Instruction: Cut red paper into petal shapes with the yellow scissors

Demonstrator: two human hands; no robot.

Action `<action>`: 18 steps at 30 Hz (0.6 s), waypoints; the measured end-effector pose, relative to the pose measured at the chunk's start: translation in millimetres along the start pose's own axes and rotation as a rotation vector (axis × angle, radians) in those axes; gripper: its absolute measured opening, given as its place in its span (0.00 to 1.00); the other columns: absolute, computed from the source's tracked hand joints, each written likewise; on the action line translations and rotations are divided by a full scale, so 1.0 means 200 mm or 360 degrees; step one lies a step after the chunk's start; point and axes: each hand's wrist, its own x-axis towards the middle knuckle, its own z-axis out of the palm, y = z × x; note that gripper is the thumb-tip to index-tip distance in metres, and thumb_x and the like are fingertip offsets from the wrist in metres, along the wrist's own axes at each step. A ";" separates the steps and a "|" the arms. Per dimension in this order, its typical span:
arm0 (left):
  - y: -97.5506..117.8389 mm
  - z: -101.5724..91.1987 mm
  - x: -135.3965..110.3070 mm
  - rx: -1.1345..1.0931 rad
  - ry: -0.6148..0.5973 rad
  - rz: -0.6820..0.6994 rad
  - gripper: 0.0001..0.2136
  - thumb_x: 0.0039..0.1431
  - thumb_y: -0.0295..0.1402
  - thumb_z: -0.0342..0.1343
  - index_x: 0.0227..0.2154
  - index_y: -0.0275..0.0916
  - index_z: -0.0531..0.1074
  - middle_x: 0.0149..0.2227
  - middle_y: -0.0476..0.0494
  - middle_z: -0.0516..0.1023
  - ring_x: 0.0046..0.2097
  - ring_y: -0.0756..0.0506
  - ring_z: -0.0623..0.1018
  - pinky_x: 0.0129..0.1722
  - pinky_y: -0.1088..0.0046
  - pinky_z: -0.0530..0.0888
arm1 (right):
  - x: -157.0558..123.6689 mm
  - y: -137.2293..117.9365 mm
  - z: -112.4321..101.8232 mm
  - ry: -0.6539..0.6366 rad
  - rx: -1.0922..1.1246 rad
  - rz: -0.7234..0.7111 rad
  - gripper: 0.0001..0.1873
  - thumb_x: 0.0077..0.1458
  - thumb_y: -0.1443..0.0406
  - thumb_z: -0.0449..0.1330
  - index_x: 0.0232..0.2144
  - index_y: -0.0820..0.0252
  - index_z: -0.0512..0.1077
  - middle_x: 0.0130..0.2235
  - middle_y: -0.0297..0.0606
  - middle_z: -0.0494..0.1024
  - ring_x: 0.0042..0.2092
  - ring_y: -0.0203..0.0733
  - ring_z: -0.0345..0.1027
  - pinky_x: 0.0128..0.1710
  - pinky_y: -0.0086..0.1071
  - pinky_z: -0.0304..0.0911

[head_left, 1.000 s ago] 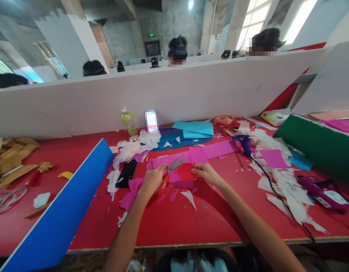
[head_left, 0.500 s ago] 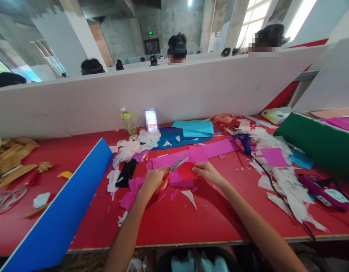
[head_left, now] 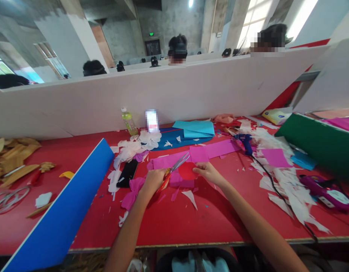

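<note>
Scissors [head_left: 180, 161] with orange-red handles are in my left hand [head_left: 156, 180], which is closed round them. Their metal blades point up and to the right, beside a rounded piece of red paper [head_left: 187, 171]. My right hand [head_left: 206, 172] pinches the right edge of that red paper between thumb and fingers. Under and behind it lie strips of magenta paper [head_left: 199, 154]. A crumpled magenta paper piece [head_left: 132, 193] rests by my left wrist, with a black phone [head_left: 127, 174] just above it.
A blue board [head_left: 69, 204] stands at the left, a green board [head_left: 315, 145] at the right. White paper scraps [head_left: 293, 185], a blue glue gun [head_left: 245, 142] with its cord and a purple device [head_left: 327, 192] lie right. A bottle [head_left: 129, 122] stands near the white partition [head_left: 106, 100].
The view has shifted very slightly. Both hands keep the same hold, and the scissors and red paper stay almost in place.
</note>
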 end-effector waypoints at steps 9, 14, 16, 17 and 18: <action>-0.02 0.02 0.01 -0.0019 0.0006 -0.0004 0.13 0.57 0.35 0.44 0.37 0.39 0.72 0.37 0.38 0.77 0.39 0.42 0.76 0.36 0.72 0.66 | 0.01 0.03 -0.01 -0.0021 0.0026 0.0016 0.18 0.50 0.53 0.54 0.22 0.63 0.65 0.23 0.32 0.65 0.26 0.33 0.58 0.28 0.28 0.53; -0.02 0.00 0.01 -0.0031 0.0007 -0.0001 0.14 0.59 0.36 0.43 0.37 0.40 0.73 0.37 0.39 0.78 0.39 0.42 0.76 0.35 0.72 0.65 | 0.01 0.03 -0.02 -0.0005 -0.0034 0.0011 0.18 0.50 0.53 0.54 0.21 0.63 0.64 0.23 0.31 0.64 0.26 0.32 0.56 0.26 0.27 0.51; -0.02 0.00 0.00 -0.0032 0.0047 -0.0015 0.15 0.60 0.39 0.42 0.36 0.41 0.73 0.36 0.40 0.78 0.39 0.43 0.76 0.36 0.72 0.65 | 0.02 0.03 -0.02 0.0009 -0.0074 0.0018 0.18 0.50 0.54 0.54 0.21 0.63 0.63 0.22 0.30 0.62 0.25 0.32 0.55 0.26 0.27 0.50; -0.02 -0.01 0.00 -0.0028 0.0077 -0.0032 0.15 0.60 0.40 0.42 0.36 0.40 0.73 0.36 0.40 0.78 0.39 0.43 0.76 0.36 0.71 0.65 | 0.02 0.04 -0.02 0.0018 -0.0099 0.0021 0.17 0.50 0.54 0.54 0.21 0.63 0.63 0.22 0.30 0.62 0.25 0.32 0.54 0.26 0.27 0.49; -0.02 -0.01 0.00 -0.0022 0.0110 -0.0057 0.16 0.59 0.42 0.42 0.36 0.40 0.73 0.37 0.40 0.78 0.40 0.42 0.76 0.36 0.71 0.65 | 0.02 0.04 -0.03 0.0031 -0.0126 0.0023 0.17 0.50 0.54 0.54 0.20 0.62 0.63 0.21 0.29 0.61 0.24 0.31 0.53 0.25 0.27 0.49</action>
